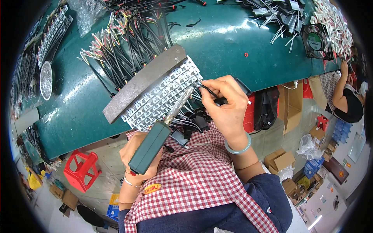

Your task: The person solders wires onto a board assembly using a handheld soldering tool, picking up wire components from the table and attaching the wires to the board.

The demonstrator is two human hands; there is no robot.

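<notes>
Clasping a soldering tool (left hand) and pinching a black cable (right hand), we are wearing a lettered yellow badge.

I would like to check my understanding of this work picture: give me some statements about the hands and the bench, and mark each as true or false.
1. The left hand grips a green tool. True.
2. The bangle on the right wrist is bright red. False: it is pale blue-green.
3. The right hand pinches a black wire. True.
4. The long bar beside the white strips is yellow. False: it is dark grey.
5. A black fan is on the green table. True.
6. The apron is plain. False: it is red-and-white checked.
</notes>
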